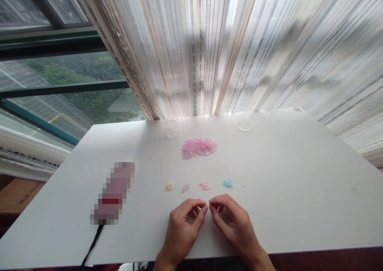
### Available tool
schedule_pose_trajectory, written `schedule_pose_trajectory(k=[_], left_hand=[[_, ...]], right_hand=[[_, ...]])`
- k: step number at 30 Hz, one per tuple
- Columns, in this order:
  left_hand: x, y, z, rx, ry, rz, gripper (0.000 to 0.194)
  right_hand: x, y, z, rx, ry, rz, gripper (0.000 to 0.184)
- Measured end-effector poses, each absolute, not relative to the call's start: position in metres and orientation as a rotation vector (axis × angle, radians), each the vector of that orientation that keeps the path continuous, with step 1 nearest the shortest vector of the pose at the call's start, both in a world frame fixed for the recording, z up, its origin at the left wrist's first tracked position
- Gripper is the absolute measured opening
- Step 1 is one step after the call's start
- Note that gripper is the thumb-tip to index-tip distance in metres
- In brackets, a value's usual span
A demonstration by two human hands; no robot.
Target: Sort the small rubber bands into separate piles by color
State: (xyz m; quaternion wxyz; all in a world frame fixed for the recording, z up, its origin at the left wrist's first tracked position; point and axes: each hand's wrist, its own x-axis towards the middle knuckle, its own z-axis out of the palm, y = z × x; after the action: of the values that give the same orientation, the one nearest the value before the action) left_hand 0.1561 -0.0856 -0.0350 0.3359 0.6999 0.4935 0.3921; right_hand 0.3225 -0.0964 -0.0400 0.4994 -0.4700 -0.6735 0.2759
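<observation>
My left hand [184, 227] and my right hand [231, 223] rest near the front edge of the white table [299, 191], fingertips pinched together and almost meeting. Something tiny may lie between the pinched fingers; I cannot make it out. Just beyond the hands lie small sorted clumps of thin rubber bands: a yellow clump [169, 186], a purple clump [185, 188], a pink clump [205, 185] and a blue clump [228, 183]. Farther back sits a larger mixed pile of pink, purple and blue bands [199, 147].
A clear plastic cup [171, 128] and a clear lid [244, 125] stand at the table's far edge. A blurred pinkish object [113, 193] with a black cable [92, 245] lies at the left. Striped curtains hang behind; a window is at left.
</observation>
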Motion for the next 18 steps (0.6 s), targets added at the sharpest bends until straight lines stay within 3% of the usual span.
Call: schedule_pose_trajectory(k=[18], left_hand=[[0.1555, -0.0866, -0.0358, 1.826, 1.271, 1.034, 0.013]], right_hand=[[0.3234, -0.0967, -0.0411, -1.172, -1.637, 0.682, 0.013]])
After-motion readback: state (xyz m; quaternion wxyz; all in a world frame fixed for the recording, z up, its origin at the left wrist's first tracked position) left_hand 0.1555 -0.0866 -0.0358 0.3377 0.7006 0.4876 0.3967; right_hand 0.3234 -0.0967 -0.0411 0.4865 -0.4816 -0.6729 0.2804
